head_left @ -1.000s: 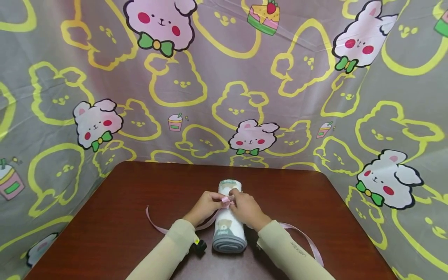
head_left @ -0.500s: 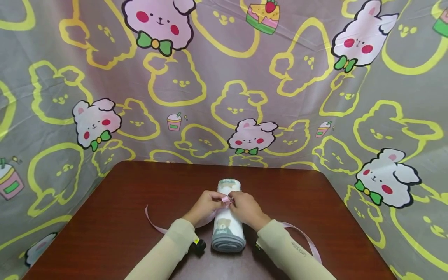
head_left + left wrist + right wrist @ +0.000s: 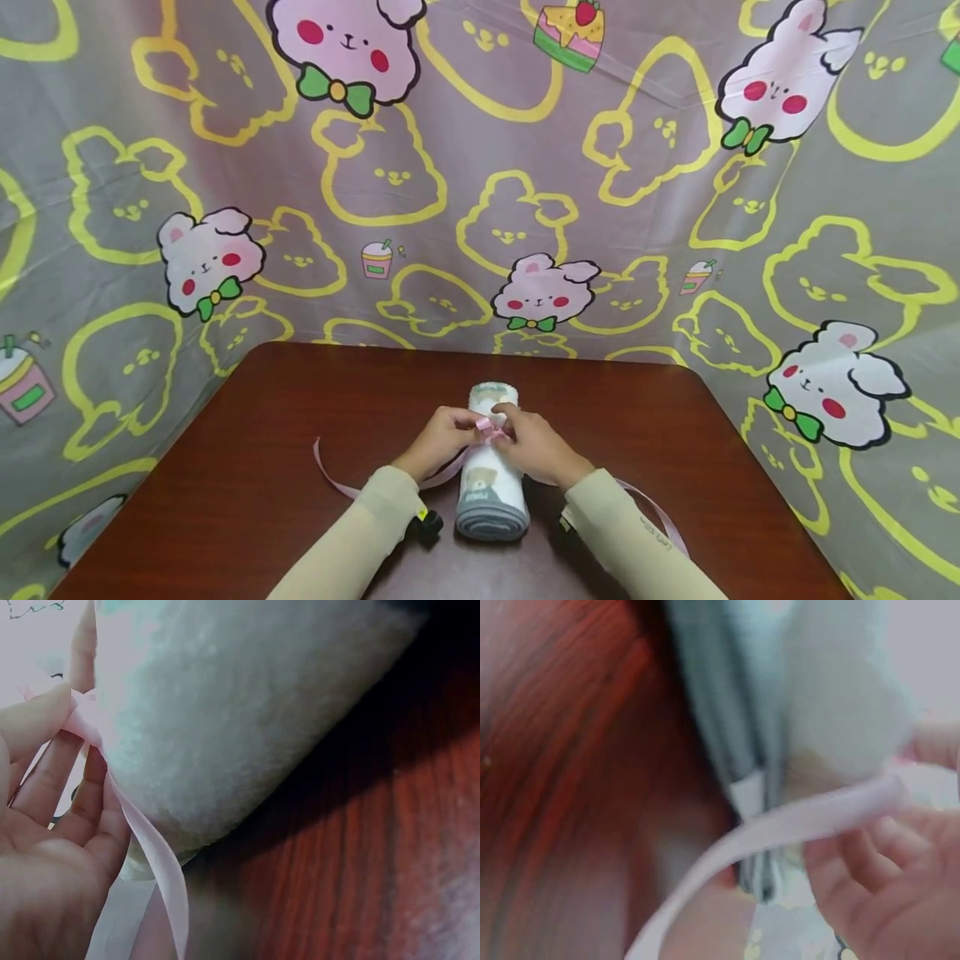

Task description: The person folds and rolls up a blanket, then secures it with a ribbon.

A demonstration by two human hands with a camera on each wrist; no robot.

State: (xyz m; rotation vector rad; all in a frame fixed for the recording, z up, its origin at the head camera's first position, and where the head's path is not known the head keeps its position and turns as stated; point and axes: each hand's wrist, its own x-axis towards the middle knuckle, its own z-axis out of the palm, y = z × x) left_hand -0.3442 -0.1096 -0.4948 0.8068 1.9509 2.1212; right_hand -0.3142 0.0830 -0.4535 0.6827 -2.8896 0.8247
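Observation:
A rolled towel (image 3: 491, 479), white with a bear print and a grey end, lies lengthwise on the table. Pink ribbon (image 3: 486, 426) goes round its middle, with a small loop on top. My left hand (image 3: 438, 442) pinches that loop from the left; in the left wrist view the hand (image 3: 56, 840) has ribbon (image 3: 157, 847) between thumb and fingers. From the other side, my right hand (image 3: 540, 450) holds ribbon by the knot, its index finger bent over the towel. A blurred ribbon tail (image 3: 780, 829) runs to the right hand (image 3: 892, 892) in the right wrist view.
The dark red-brown wooden table (image 3: 247, 417) has rounded far corners. Patterned cloth (image 3: 420, 192) with bunny prints hangs behind it and along both sides. One ribbon tail (image 3: 330, 475) curves out to the left, another (image 3: 652, 508) passes by the right sleeve.
My right hand has shifted slightly right, its index finger lifting from the knot, and more pink ribbon shows there. The left hand keeps its pinch, and the towel stays in place.

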